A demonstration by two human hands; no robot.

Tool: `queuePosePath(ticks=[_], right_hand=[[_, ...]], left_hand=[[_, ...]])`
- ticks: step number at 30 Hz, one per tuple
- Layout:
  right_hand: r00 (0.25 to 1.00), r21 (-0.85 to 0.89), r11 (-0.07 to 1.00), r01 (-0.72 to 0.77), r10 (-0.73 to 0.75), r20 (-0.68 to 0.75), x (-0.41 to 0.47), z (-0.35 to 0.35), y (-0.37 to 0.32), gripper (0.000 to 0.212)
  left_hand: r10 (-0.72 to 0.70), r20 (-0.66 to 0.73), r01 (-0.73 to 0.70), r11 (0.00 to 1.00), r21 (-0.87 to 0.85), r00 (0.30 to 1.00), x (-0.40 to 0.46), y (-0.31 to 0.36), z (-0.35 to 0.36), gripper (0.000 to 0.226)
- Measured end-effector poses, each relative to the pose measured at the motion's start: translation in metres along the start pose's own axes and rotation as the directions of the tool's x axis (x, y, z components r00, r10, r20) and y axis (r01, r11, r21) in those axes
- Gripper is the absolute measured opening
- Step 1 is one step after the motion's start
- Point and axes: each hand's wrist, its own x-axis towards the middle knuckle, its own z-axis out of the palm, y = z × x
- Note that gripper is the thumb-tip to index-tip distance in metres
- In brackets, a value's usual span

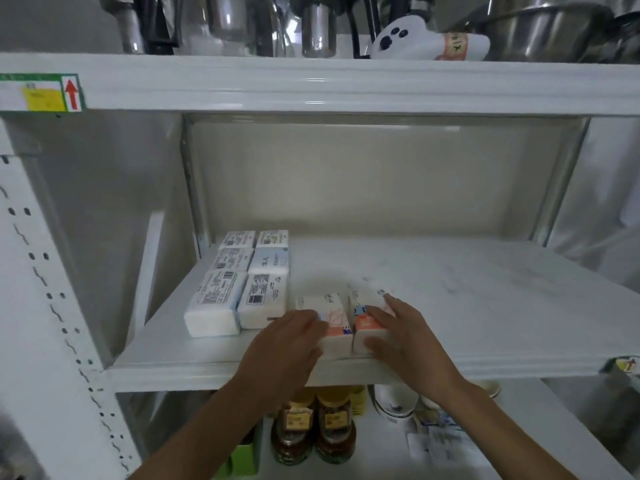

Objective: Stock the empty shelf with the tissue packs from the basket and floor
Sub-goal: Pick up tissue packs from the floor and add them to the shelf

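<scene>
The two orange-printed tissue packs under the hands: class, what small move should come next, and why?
Probably slide both orange-printed packs back and left against the stocked rows. They sit at the shelf front edge, the left hand and right hand resting on them.

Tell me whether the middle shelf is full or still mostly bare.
Mostly bare. The middle shelf holds six white tissue packs at its left, and two orange-printed packs near the front edge; the right half shows bare board.
</scene>
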Motion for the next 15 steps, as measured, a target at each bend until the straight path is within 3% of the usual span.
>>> queuePosePath(ticks=[6, 9, 15], right_hand=[[0.998, -0.032, 0.999, 0.0, 0.002, 0.059, 0.043, 0.006, -0.011, 0.057], [0.996, -0.051, 0.999, 0.018, -0.013, 0.086, 0.069, 0.005, -0.012, 0.053], [0.984, -0.164, 0.985, 0.047, -0.017, 0.177, 0.131, 0.02, -0.01, 0.069]], left_hand=[[-0.15, 0.296, 0.096, 0.977, 0.188, 0.943, 0.061, -0.01, 0.014, 0.036], [-0.165, 0.378, 0.06, 0.96, 0.275, 0.911, 0.093, -0.022, 0.022, 0.034], [-0.248, 0.484, 0.017, 0.902, 0.432, 0.84, 0.147, -0.06, 0.047, 0.041]])
